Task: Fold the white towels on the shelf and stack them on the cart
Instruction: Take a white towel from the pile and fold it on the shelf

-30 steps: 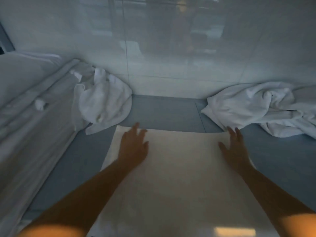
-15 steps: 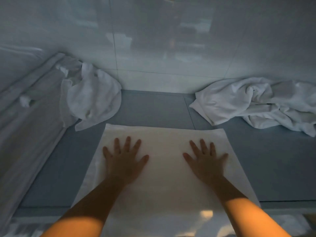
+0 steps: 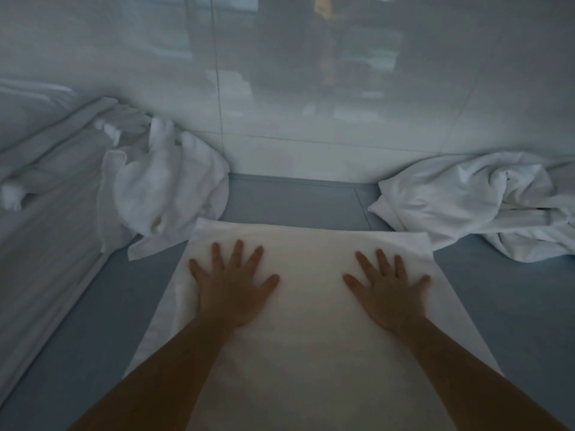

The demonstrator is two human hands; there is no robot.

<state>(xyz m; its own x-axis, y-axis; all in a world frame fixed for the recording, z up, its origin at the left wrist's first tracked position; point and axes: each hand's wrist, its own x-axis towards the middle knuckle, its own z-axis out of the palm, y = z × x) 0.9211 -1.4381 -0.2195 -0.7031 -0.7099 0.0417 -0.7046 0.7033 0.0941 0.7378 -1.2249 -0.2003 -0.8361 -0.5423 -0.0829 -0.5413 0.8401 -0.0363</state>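
Head view. A flat white terry towel (image 3: 311, 321) lies spread on the grey-blue shelf (image 3: 513, 306), its far edge straight and square to the wall. The left hand (image 3: 231, 286) and right hand (image 3: 387, 290) rest palm-down on it, well apart, fingers (image 3: 238, 251) straight and splayed, grasping nothing. Beyond, a crumpled white towel (image 3: 168, 188) lies at far left just beside the flat one, and a rumpled white towel heap (image 3: 473, 200) at far right. Glossy white wall tiles (image 3: 311, 104) stand behind.
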